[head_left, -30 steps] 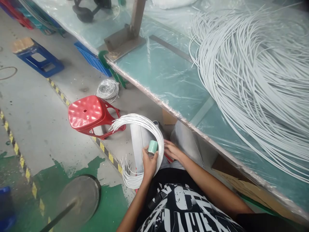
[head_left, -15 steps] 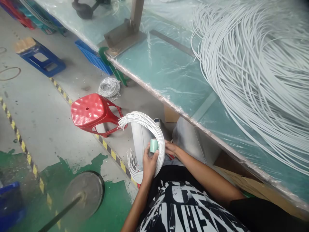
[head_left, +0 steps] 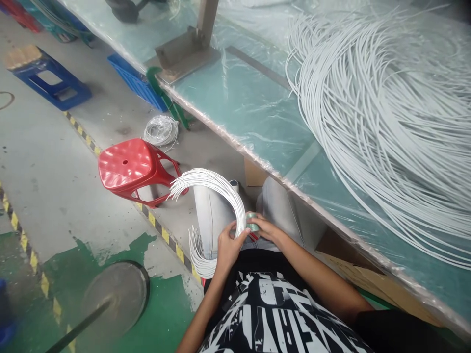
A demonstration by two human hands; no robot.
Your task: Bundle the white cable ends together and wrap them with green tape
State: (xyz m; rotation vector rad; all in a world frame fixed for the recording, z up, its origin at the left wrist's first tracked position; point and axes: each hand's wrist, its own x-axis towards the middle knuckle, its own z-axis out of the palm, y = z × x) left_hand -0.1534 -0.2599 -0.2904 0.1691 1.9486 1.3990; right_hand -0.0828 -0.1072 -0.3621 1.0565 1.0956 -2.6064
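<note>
A curved bundle of thin white cables (head_left: 221, 189) arcs over my lap, its loose ends fanning out at the upper left and lower left. My left hand (head_left: 227, 245) is closed round the bundle's lower right part. My right hand (head_left: 265, 227) pinches a small green tape roll (head_left: 252, 221) right against the bundle, on its right side. Both hands sit just above my grey trousers, below the table edge.
A plastic-covered green table (head_left: 250, 113) runs along the right, with a large heap of white cables (head_left: 386, 108) and a metal post base (head_left: 187, 54). On the floor stand a tipped red stool (head_left: 127, 169), a small wire coil (head_left: 161, 131), a blue stool (head_left: 47, 83) and a round metal base (head_left: 114, 294).
The green tape roll has passed from my left hand, on the inner side of the bundle, to my right hand on the outer side. My left hand keeps hold of the bundle.
</note>
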